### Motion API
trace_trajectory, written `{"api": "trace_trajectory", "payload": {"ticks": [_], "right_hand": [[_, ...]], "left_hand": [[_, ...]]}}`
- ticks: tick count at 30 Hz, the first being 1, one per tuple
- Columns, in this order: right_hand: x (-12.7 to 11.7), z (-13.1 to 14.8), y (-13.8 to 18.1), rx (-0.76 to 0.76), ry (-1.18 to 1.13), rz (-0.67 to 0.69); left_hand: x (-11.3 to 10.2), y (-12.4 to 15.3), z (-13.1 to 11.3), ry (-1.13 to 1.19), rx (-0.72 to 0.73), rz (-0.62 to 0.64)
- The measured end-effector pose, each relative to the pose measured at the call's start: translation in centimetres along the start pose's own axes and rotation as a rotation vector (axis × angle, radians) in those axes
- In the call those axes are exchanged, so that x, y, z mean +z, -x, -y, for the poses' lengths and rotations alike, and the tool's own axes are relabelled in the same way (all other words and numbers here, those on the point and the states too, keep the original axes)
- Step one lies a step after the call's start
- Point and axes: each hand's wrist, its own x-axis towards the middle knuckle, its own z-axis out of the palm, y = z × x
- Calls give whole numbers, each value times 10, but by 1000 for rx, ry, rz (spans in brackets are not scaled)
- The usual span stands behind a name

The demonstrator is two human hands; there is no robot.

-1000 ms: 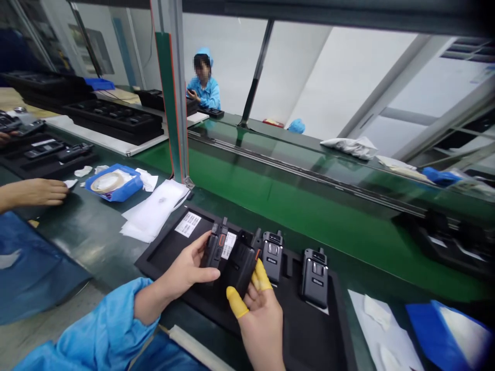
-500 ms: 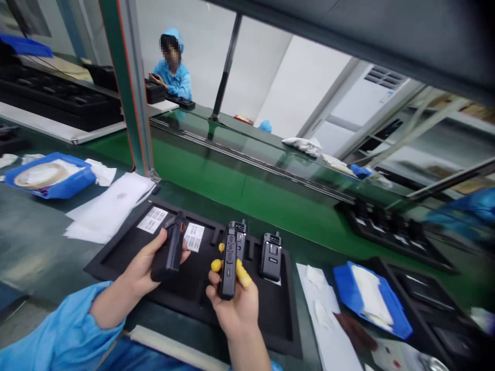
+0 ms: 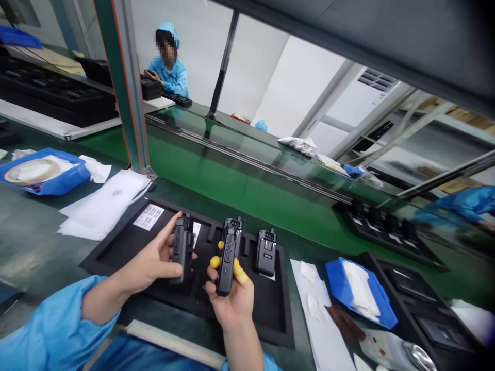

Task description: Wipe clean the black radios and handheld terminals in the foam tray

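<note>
My left hand grips a black handheld radio by its sides, held upright over a black foam tray. My right hand, with yellow finger cots on several fingertips, holds a second black radio upright just to the right of the first. A third radio stands in a slot of the tray beyond my right hand. White barcode labels lie on the tray's left part.
White sheets and a blue bin with a tape roll lie to the left. A blue bin of wipes and another black tray sit right. A green conveyor runs behind; a person in blue works far off.
The view swung right and down. My hands separated the two radios and raised both upright; only one radio now stands in the tray.
</note>
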Motion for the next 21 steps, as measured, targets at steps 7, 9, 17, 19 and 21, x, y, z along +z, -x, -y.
{"api": "trace_trajectory", "payload": {"ticks": [7,9,17,19,21], "right_hand": [[-3,-4,2,-10,46,-15],[-3,-5,3,-1,40,-46],[-8,-7,4,24,78,-22],[-11,-9,3,16,88,-29],[-18,-13,3,-25,103,-68]], "left_hand": [[6,1,4,-279,53,-122],[9,3,3,-289,54,-125],[13,6,4,-319,77,-124],[12,7,6,-376,100,-134],[11,9,8,-465,155,-159]]}}
